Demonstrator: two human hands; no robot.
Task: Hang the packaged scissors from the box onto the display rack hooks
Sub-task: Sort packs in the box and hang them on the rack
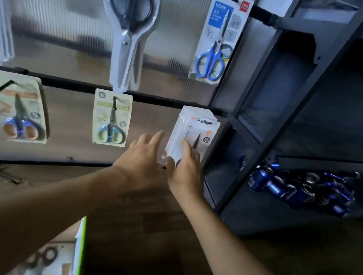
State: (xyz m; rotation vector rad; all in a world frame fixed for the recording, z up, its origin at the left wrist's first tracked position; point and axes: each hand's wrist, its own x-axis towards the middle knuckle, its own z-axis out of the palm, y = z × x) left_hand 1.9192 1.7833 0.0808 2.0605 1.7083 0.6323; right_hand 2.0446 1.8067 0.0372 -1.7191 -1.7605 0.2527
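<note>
box (79, 250) of scissors, far below lower rail (67, 85) | white scissor packs (196, 129) hang at rail's right end | right hand (185, 169) fingers straight, resting on packs | left hand (143, 155) under rail, fingers spread, empty

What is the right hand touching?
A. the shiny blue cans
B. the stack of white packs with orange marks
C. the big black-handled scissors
B: the right hand rests on the front of the stack of white packs with orange marks.
</note>
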